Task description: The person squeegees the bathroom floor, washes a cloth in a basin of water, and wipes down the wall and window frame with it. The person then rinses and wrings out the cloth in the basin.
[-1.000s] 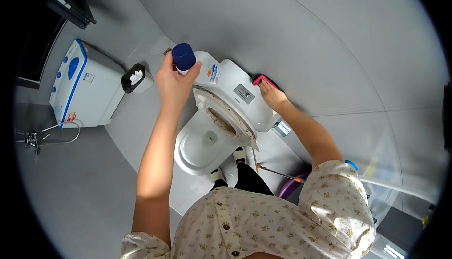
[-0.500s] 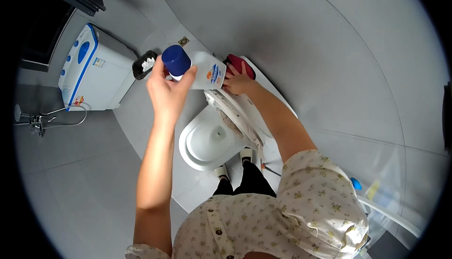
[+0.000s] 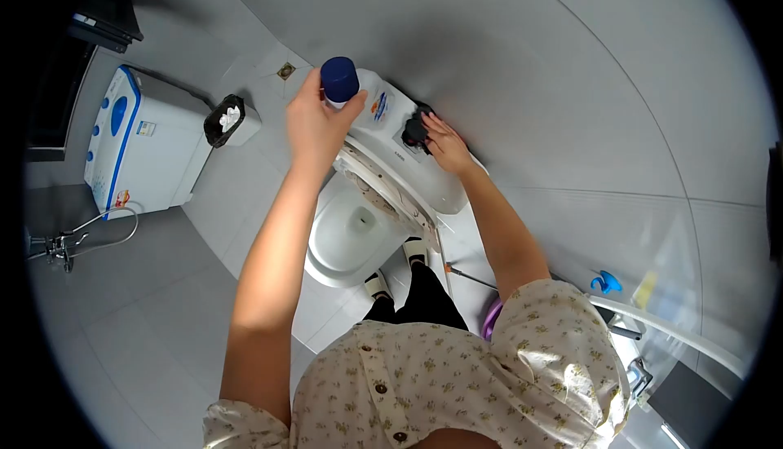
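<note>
Right hand point(image 3: 447, 143) has moved along the white ceramic tank point(image 3: 447, 192), fingers flat on a soft-looking, crumpled dark cloth point(image 3: 414, 127).
Left hand point(image 3: 318, 123) grips a white plastic, blue-capped bottle point(image 3: 377, 101) near it, below the cap point(image 3: 340, 79), best if heavy.

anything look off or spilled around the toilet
The raised lid looks odd: brownish mottling shows on it, unlike the plain white bowl. Dirt, pattern or reflection, I can't tell. No spill shows around the bottle.
</note>
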The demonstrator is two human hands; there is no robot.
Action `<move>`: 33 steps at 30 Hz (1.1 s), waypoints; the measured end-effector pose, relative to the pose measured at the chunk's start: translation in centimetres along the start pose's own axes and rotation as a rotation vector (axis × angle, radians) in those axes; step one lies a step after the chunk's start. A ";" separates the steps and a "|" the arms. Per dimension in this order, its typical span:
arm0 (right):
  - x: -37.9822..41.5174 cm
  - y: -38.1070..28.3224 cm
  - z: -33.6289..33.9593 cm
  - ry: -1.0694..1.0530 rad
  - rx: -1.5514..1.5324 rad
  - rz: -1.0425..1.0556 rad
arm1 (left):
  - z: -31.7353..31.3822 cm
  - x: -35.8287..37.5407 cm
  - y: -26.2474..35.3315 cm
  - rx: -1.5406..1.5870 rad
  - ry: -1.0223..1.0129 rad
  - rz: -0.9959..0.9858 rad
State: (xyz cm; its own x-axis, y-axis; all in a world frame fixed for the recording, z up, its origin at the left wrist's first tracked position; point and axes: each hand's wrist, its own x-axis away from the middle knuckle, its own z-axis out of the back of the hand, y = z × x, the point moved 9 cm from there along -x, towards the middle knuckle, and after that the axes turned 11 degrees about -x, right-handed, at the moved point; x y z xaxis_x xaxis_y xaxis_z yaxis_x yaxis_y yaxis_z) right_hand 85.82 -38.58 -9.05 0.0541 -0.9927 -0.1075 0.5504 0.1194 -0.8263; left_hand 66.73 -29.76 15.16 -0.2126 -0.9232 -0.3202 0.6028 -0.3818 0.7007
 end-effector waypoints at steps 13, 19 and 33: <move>10.6 -6.4 -2.0 0.051 0.350 0.017 | -4.5 -0.6 3.2 -0.291 -0.082 -0.040; 8.6 -7.3 -2.6 -0.157 0.391 0.193 | -6.2 -1.8 2.1 -0.361 -0.287 0.054; 18.7 2.1 -0.2 0.881 -0.083 -0.304 | -3.0 4.3 -0.5 -0.124 -0.087 0.022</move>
State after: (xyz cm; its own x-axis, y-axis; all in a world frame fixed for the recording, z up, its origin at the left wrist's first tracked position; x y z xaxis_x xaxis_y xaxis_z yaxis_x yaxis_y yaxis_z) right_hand 87.83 -56.93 -12.95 -0.7521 -0.6166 -0.2327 0.3745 -0.1093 -0.9208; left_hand 67.81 -33.44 11.49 -0.2611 -0.9335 -0.2458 0.6968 -0.3585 0.6212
